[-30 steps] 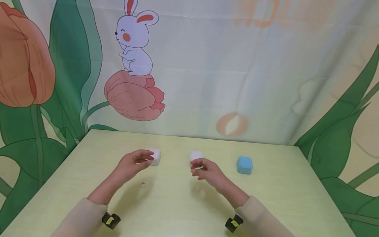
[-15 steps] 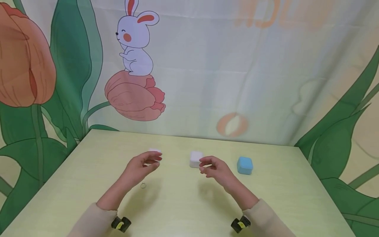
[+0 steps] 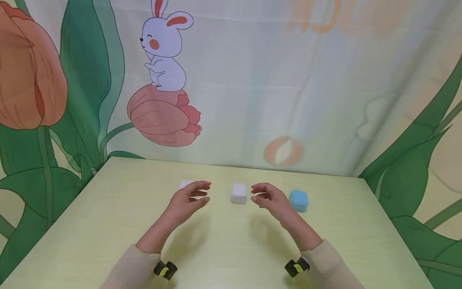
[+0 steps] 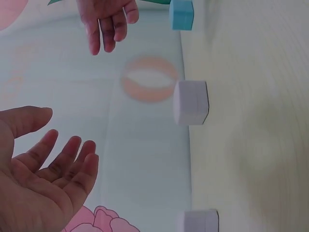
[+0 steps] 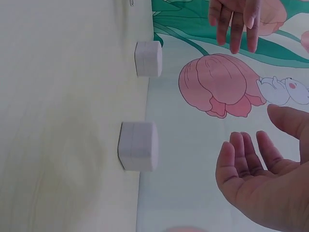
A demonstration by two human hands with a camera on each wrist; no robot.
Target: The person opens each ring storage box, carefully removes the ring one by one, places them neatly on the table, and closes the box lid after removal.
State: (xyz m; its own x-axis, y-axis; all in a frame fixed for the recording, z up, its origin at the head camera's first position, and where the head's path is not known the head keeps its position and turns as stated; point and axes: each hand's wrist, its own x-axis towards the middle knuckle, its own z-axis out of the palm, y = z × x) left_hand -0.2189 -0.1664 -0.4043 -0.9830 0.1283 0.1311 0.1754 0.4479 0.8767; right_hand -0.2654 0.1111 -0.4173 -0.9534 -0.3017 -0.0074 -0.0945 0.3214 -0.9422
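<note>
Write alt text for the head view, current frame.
A person's left hand and right hand hover, holding nothing, over a pale table; a white block appears between them. A second white block shows partly behind the left hand; a blue block sits right of the right hand. Behind is a backdrop printed with a rabbit on a tulip.

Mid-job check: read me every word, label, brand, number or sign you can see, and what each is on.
Nothing is legible.
Backdrop curtain: faint orange lettering at the upper right of the head view, blurred and cut off by the top edge; unreadable.
Black wrist devices: yellow patches, too small to tell whether they bear text.
White blocks and blue block: no text on the faces that show.
</note>
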